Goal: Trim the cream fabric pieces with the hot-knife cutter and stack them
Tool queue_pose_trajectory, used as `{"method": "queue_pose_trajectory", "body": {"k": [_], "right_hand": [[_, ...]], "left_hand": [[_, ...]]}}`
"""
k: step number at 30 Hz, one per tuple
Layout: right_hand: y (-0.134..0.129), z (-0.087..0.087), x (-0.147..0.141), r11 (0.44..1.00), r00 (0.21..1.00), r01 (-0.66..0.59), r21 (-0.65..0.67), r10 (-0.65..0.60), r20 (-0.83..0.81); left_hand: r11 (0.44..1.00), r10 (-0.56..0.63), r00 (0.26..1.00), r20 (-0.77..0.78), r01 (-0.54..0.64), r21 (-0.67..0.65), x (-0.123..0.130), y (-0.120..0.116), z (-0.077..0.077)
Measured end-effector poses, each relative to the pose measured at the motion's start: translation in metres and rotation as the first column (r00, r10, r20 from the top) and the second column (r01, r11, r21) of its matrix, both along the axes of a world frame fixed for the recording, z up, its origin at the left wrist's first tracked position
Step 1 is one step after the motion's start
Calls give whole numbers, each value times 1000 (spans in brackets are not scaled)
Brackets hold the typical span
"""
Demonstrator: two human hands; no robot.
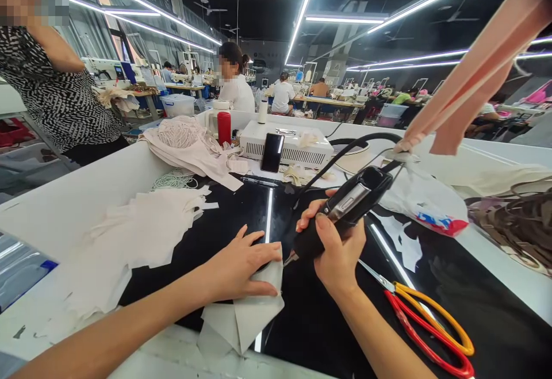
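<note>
The tip of the black corded tool (pixel 345 209) is partly hidden behind the fabric piece (pixel 248 310) and the left hand (pixel 241 267). The scissors (pixel 431 321) are cut off at the bottom edge. Distant workstations are too small to be resolved. The pink strap (pixel 474 74) is cut off at the top right corner.

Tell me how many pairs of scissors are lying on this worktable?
1. The scissors, with red and yellow handles, lie on the black tabletop just right of the right hand, which grips a corded cutting tool. More could be hidden under the fabric piles.
</note>
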State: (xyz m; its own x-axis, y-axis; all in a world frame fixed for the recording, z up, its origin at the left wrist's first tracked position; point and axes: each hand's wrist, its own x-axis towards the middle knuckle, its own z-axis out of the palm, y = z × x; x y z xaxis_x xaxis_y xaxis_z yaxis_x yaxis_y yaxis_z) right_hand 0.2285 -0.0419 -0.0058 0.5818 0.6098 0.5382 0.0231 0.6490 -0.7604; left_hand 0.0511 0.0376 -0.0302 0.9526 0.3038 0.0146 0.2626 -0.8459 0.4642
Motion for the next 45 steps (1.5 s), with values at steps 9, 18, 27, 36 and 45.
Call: {"method": "queue_pose_trajectory", "body": {"k": [9, 18, 27, 36, 45], "right_hand": [[1, 6, 0, 1000, 1000, 24, -5, -24, -5], [0, 2, -4, 1000, 1000, -6, -1, 6, -12], [-4, 4, -2, 1000, 999, 21, -7, -21, -29], [-5, 0, -2, 999, 996, 15, -46, -19, -86], [-5, 1, -4, 998, 995, 9, -63, -15, -100]], "left_hand": [[1000, -11, 999, 37, 10, 22, -1, 1, -1], [1000, -8, 999, 38, 8, 3, 1, 0, 0], [1000, -12, 1000, 6, 11, 27, 2, 0, 0], [1000, -21, 999, 48, 22, -20, 2, 1, -11], [999, -33, 997, 67, 33, -1, 2, 1, -13]]}}
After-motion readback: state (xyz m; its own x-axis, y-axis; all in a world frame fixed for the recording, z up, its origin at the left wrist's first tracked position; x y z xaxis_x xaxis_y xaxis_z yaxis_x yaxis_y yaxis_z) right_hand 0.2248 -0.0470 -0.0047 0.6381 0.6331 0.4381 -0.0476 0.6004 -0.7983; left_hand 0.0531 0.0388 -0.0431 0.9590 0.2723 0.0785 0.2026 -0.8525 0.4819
